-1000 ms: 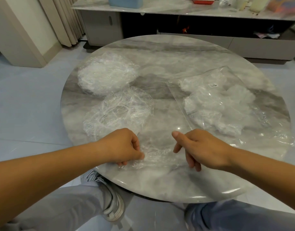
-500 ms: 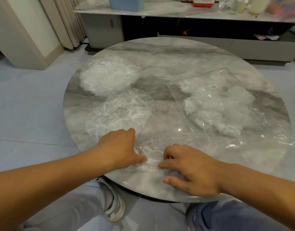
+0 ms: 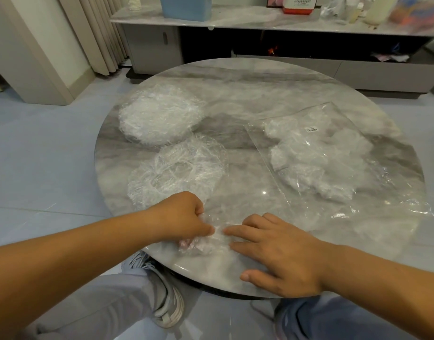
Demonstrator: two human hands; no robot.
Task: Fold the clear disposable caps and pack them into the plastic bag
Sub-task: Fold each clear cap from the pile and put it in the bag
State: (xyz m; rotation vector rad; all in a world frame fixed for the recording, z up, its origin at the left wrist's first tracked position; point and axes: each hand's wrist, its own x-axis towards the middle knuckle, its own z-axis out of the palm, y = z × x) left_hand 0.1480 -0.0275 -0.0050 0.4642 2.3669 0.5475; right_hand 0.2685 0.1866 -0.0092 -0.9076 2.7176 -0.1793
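Here, the left hand (image 3: 184,219) pinches a crumpled clear plastic cap (image 3: 206,239) at the near edge of the round grey marble table (image 3: 247,89); the right hand (image 3: 282,253) presses it, fingers flat.

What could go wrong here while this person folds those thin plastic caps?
The crumpled cap, gripped by the left hand and pressed by the right hand, lies near the front edge of the table; released, it may spring open or slide off.
The plastic bag reaches the right edge and could slip off during packing.
The loose cap beside the left hand might get dragged along.
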